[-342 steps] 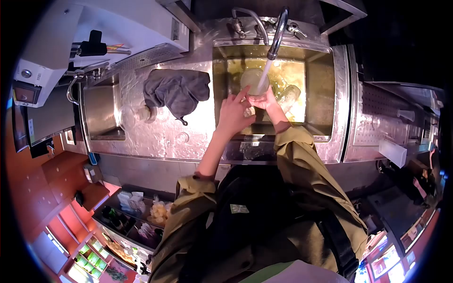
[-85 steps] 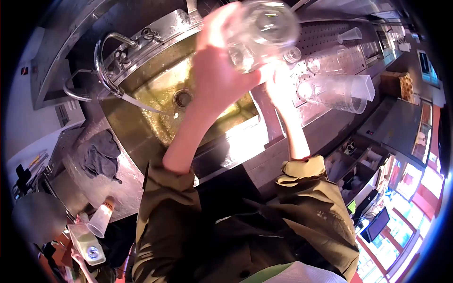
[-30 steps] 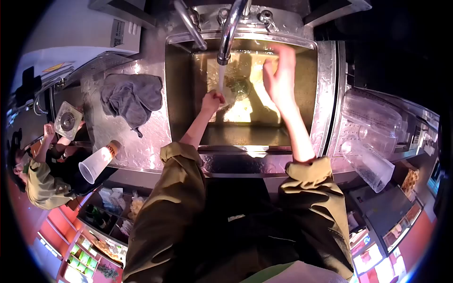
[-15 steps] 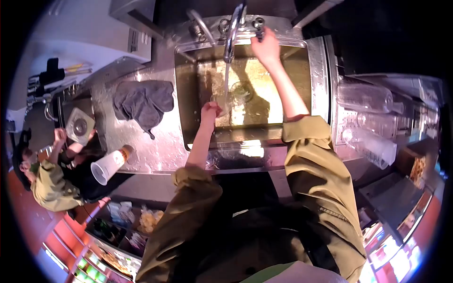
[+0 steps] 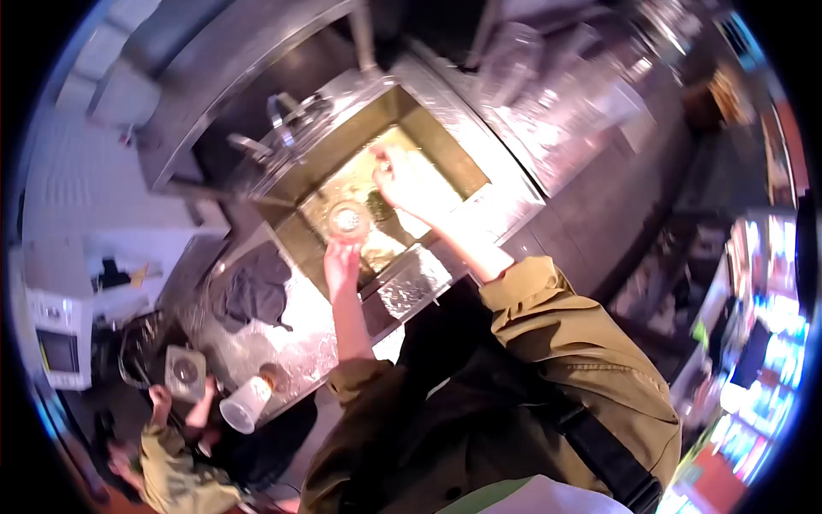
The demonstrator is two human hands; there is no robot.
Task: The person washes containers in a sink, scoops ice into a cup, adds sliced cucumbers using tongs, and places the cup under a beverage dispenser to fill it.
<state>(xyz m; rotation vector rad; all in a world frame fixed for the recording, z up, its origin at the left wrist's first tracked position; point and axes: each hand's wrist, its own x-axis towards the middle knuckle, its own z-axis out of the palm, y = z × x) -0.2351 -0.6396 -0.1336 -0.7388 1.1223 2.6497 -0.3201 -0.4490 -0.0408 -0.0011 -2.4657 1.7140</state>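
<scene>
The left hand (image 5: 342, 264) has its fingers closed around the near side of a clear cup (image 5: 348, 219), which is held over the sink (image 5: 447, 141), inside its walls. The right hand (image 5: 397, 178) is also over the sink, apart from the cup and farther from the worktop (image 5: 301, 364); its fingers look partly curled, but blur hides whether they pinch anything. To handle the cup well here, a firm but gentle wrap on its side should serve better than a hard squeeze, since a wet wall would probably slip. It seems best to hold it low over the basin, away from the metal edges and the tap (image 5: 281, 124), so that drips land inside. The free side leaves room for the right hand to steady it. A dark cloth (image 5: 257, 291) lies on the worktop beside the sink.
</scene>
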